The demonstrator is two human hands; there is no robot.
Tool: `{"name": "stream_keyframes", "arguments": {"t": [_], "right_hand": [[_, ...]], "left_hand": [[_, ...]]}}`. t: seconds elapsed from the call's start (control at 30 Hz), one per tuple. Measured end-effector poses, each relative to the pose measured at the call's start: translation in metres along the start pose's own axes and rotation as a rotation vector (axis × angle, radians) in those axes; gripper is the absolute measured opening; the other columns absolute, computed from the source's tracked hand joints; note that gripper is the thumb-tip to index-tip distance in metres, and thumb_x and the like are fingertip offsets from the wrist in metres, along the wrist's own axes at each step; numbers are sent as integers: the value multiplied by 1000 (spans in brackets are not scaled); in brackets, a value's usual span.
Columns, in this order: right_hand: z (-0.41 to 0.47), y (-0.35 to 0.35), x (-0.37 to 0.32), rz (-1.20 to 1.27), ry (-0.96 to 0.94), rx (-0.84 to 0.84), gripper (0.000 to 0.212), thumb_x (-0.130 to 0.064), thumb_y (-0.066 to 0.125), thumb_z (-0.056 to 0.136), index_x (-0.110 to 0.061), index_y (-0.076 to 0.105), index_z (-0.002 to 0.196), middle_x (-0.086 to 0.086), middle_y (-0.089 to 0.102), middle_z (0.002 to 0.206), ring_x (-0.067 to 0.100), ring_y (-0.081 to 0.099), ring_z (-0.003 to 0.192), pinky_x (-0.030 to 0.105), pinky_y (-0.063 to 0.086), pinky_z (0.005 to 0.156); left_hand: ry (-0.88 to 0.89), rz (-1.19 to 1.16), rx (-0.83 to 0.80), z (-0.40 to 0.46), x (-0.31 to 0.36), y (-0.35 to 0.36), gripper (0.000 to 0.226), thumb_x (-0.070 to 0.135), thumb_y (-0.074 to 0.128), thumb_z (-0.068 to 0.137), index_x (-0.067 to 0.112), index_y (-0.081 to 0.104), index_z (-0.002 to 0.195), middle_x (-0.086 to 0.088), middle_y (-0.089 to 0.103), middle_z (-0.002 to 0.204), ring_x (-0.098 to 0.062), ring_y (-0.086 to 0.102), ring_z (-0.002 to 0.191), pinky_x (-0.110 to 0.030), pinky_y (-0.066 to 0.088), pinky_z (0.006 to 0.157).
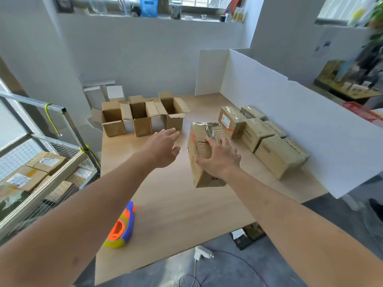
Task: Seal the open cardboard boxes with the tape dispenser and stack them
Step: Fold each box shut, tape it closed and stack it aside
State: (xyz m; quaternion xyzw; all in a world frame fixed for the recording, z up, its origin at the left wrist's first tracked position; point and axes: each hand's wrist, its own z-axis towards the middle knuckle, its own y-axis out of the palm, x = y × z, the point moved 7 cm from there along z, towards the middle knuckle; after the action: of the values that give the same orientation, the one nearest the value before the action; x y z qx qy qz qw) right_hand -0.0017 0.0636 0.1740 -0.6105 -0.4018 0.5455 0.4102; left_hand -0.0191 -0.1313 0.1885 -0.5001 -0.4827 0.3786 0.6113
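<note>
My right hand [220,158] grips a taped cardboard box [202,150] from above, its fingers curled over the top edge, holding it at the middle of the wooden table [176,204]. My left hand [163,146] reaches forward with straight fingers and holds nothing, just short of three open boxes [141,119] standing in a row at the table's far left. Several sealed boxes [263,133] lie in a row along the right side. The orange, blue and yellow tape dispenser [122,228] lies near the table's front left edge.
A white foam board wall [290,112] borders the table's right side and back corner. A metal wire cart [41,170] with labelled parcels stands to the left. Cables and a white plug [203,253] lie on the grey floor in front.
</note>
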Motion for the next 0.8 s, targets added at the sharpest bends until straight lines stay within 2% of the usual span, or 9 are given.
{"name": "stream_keyframes", "arguments": {"t": [0.43, 0.63, 0.8], "right_hand": [[3, -80, 152, -1, -3, 20, 87, -67, 62, 74, -47, 30, 153, 0, 19, 165, 39, 25, 146, 56, 27, 115], [39, -88, 198, -5, 25, 34, 85, -65, 61, 76, -46, 31, 153, -1, 22, 161, 37, 31, 140, 54, 29, 114], [94, -79, 229, -6, 44, -10, 86, -65, 60, 75, -47, 29, 153, -1, 17, 163, 37, 29, 142, 53, 28, 112]], "left_hand": [[66, 28, 24, 54, 164, 19, 57, 39, 50, 105, 19, 38, 156, -3, 33, 165, -28, 34, 150, -47, 32, 119], [108, 54, -3, 108, 201, 42, 57, 41, 48, 105, 19, 37, 156, -2, 33, 164, -27, 39, 145, -45, 30, 119], [109, 50, -37, 165, 209, 68, 58, 41, 48, 105, 20, 36, 157, -2, 32, 165, -28, 33, 149, -46, 25, 123]]}}
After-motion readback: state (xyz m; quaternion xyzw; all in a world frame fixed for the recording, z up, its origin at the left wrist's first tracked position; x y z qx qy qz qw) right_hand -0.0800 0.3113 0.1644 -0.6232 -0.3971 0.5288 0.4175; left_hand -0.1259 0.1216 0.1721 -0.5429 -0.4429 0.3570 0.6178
